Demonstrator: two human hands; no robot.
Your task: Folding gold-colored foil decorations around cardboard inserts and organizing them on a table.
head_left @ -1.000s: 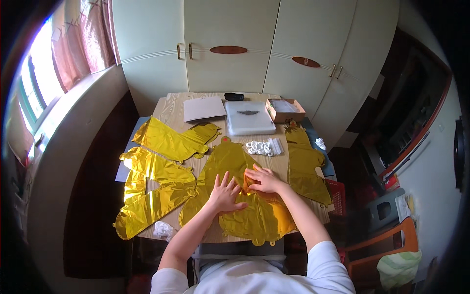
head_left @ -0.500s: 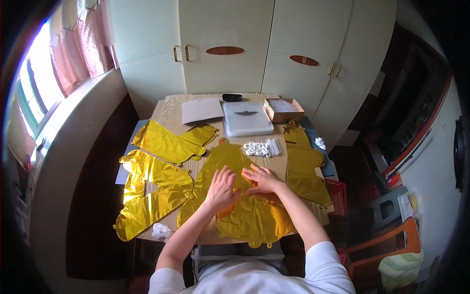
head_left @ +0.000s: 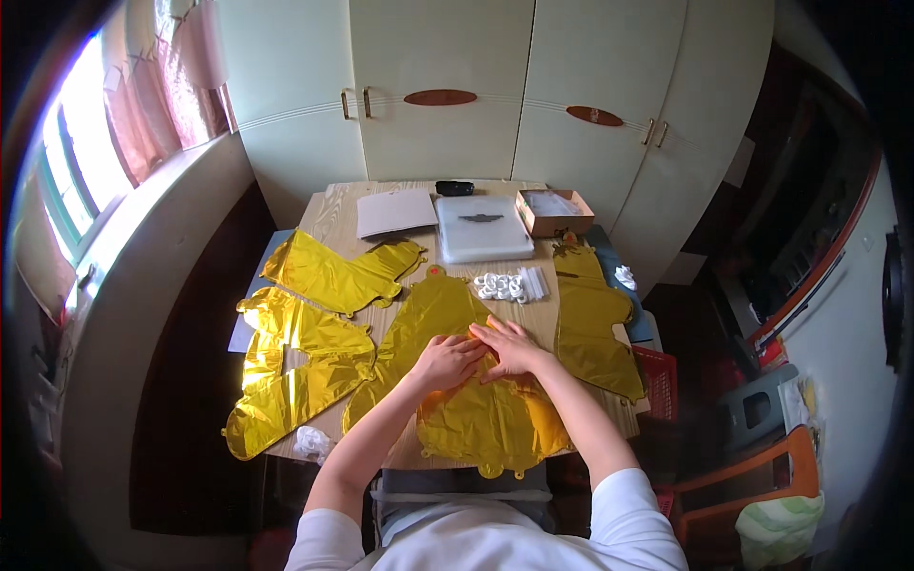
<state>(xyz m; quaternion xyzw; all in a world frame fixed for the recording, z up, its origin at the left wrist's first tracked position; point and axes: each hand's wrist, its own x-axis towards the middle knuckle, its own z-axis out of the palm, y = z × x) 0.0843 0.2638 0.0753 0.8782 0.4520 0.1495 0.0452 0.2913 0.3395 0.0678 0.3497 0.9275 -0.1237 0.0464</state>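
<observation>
Flattened gold foil balloons lie over the wooden table. The large middle foil balloon (head_left: 433, 309) has a red spot at its far tip, and both my hands rest on it. My left hand (head_left: 450, 363) lies on the foil with its fingers side by side, pointing right and meeting my right hand. My right hand (head_left: 511, 347) is spread on the foil, thumb apart from the fingers. Around the hands the foil is creased and reflects orange. What lies beneath the palms is hidden. Other foil balloons lie at the far left (head_left: 328, 276), near left (head_left: 305, 366) and right (head_left: 595, 319).
White rings (head_left: 502, 286) and small white tubes (head_left: 533, 283) lie beyond my hands. Farther back are a grey board (head_left: 395, 213), a translucent plastic case (head_left: 484, 240), a black object (head_left: 454, 188) and an open cardboard box (head_left: 552, 225). Crumpled white tissue (head_left: 312, 442) sits near left.
My left hand has come down and moved right, from raised over the foil to lying against my right hand. The right hand stays nearly in place. The view has shifted slightly.
</observation>
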